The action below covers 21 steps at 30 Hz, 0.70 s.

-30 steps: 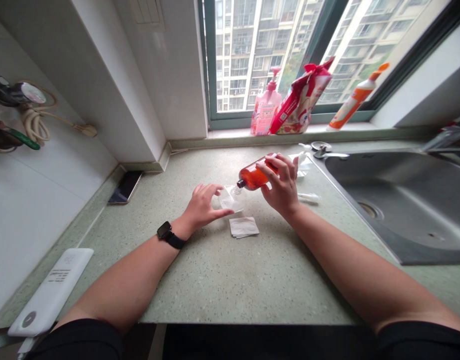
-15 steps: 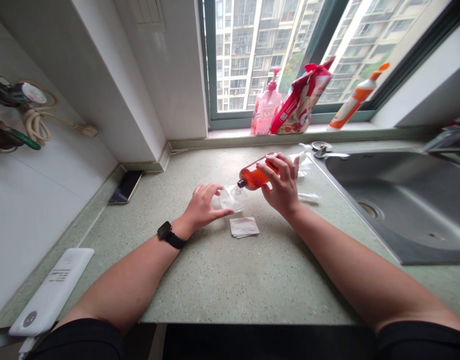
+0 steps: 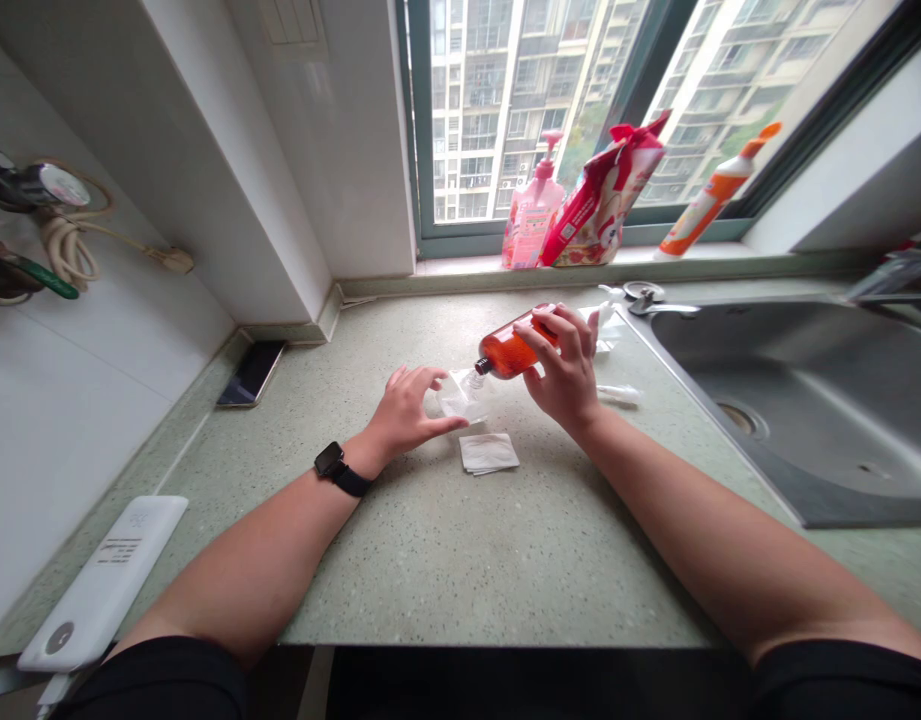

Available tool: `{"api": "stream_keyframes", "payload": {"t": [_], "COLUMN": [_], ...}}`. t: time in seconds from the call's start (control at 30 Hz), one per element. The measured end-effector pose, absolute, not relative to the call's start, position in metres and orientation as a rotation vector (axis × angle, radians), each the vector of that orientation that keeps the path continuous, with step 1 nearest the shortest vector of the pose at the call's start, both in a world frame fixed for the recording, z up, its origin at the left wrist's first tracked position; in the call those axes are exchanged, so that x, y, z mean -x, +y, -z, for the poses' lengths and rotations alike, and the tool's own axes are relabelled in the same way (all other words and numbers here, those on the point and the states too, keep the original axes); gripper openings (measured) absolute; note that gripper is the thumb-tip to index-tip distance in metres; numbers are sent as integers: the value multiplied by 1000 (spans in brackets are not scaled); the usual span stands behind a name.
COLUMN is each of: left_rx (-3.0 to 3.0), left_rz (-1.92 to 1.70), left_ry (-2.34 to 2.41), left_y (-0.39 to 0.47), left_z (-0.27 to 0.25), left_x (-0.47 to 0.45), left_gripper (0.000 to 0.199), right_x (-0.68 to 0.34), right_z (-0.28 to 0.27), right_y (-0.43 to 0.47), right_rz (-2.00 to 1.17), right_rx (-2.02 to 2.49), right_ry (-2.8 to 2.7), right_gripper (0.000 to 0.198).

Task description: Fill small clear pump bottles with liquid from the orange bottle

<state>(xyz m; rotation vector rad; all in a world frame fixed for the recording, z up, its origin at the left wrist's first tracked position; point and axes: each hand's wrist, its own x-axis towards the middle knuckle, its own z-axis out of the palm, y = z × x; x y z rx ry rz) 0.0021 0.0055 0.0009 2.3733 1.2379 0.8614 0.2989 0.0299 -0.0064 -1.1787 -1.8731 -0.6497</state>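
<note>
Right hand (image 3: 569, 370) clasping translucent red-orange cylindrical bottle (image 3: 507, 350), mouth (image 3: 482, 367) pointing toward eight o'clock; left hand (image 3: 404, 413) pinching clear plastic ribbed-neck container (image 3: 464, 402).

looks like a kitchen, likely in a home. has a metal sink (image 3: 820, 400) with a drain (image 3: 742, 420), set in a speckled green counter (image 3: 445, 560). has a pink pump bottle (image 3: 533, 228) and an orange and white bottle (image 3: 704, 212) on the window sill (image 3: 460, 268). shows tall buildings (image 3: 482, 110) outside the window (image 3: 423, 140).
</note>
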Motion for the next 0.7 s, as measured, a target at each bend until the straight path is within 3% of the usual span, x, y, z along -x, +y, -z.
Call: {"api": "stream_keyframes", "payload": {"t": [0.7], "left_rx": [-2385], "left_rz": [-859], "left_ry": [1237], "left_y": [6], "left_z": [0], "left_x": [-2], "left_gripper": [73], "right_x": [-299], "right_z": [7], "right_y": [31], "right_rz": [668], "right_rx": [1155], "right_ry": [-1860], "right_gripper": [86]}}
